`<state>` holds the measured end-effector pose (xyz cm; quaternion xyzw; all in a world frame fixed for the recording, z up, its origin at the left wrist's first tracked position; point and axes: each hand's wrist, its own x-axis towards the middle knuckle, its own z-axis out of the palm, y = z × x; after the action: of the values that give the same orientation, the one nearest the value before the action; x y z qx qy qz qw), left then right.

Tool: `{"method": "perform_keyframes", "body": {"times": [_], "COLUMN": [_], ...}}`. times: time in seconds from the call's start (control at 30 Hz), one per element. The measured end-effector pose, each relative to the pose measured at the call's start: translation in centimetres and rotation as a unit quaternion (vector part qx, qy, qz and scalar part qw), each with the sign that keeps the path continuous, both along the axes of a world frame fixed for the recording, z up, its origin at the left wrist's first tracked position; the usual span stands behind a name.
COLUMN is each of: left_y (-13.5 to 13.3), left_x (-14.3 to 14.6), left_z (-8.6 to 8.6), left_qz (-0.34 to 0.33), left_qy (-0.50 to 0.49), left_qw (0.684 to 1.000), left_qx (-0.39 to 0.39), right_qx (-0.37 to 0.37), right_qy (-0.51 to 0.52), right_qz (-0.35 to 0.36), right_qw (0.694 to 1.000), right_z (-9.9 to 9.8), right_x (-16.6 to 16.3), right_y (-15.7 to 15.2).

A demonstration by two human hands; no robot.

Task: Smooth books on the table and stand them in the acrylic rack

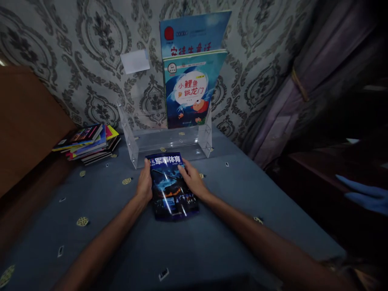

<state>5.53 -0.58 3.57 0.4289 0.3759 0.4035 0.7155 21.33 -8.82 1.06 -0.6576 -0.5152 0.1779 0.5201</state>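
Observation:
Between my two hands is a glossy dark blue magazine (168,186), its cover facing up toward me with white Chinese lettering along the top. My left hand (144,182) grips its left edge, thumb near the upper corner. On the opposite side my right hand (192,178) is closed on the right edge, thumb lying over the cover; its other fingers are hidden beneath. Just beyond the magazine stands a clear acrylic rack (169,139). A teal picture book (194,91) is upright in its right part, in front of a taller blue book (194,34).
A pile of books and magazines (91,141) lies at the back left, beside a brown wooden panel (27,125). The blue pineapple-print cloth (115,226) covers the table. Patterned wallpaper (100,36) rises behind, with a white card (135,61); a purple curtain (291,81) hangs right.

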Motion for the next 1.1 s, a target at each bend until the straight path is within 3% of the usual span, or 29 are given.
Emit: {"method": "perform_keyframes", "body": {"times": [0.07, 0.17, 0.23, 0.3, 0.37, 0.47, 0.57, 0.67, 0.83, 0.97, 1.1], "left_y": [0.5, 1.8, 2.4, 2.5, 2.0, 0.2, -1.6, -2.5, -2.6, -2.6, -2.7], "left_x": [0.2, -0.2, -1.3, -2.8, -4.5, -6.6, -7.8, -8.1, -7.9, -7.8, -7.7], "left_z": [1.3, 3.8, 5.4, 6.4, 6.3, 4.2, 1.3, -0.8, -1.6, -1.5, -1.5], "left_qz": [0.000, -0.012, -0.031, -0.086, -0.175, -0.279, -0.319, -0.331, -0.317, -0.314, -0.306], "left_qy": [-0.013, -0.009, 0.000, 0.024, 0.072, 0.152, 0.220, 0.249, 0.252, 0.236, 0.224], "left_qw": [0.998, 0.974, 0.955, 0.926, 0.869, 0.769, 0.688, 0.626, 0.606, 0.615, 0.619], "left_qx": [0.066, 0.226, 0.294, 0.366, 0.458, 0.555, 0.614, 0.661, 0.685, 0.684, 0.687], "right_qx": [0.034, 0.123, 0.164, 0.168, 0.152, 0.133, 0.112, 0.057, -0.003, -0.038, -0.046], "right_qy": [0.082, 0.196, 0.196, 0.150, 0.069, -0.051, -0.145, -0.207, -0.212, -0.184, -0.188], "right_qz": [0.048, 0.132, 0.156, 0.165, 0.180, 0.236, 0.272, 0.298, 0.319, 0.317, 0.330], "right_qw": [0.995, 0.964, 0.954, 0.960, 0.969, 0.961, 0.945, 0.930, 0.924, 0.930, 0.924], "right_z": [1.8, 5.6, 7.9, 9.0, 8.4, 4.9, 1.0, -1.0, 0.4, 2.0, 1.4], "right_x": [0.4, 0.9, 1.1, 1.4, 1.6, 1.8, 2.0, 2.6, 2.4, -1.3, -4.6], "right_y": [0.4, 0.5, -0.2, -1.5, -3.1, -5.5, -7.4, -8.6, -7.8, -3.5, 1.6]}}
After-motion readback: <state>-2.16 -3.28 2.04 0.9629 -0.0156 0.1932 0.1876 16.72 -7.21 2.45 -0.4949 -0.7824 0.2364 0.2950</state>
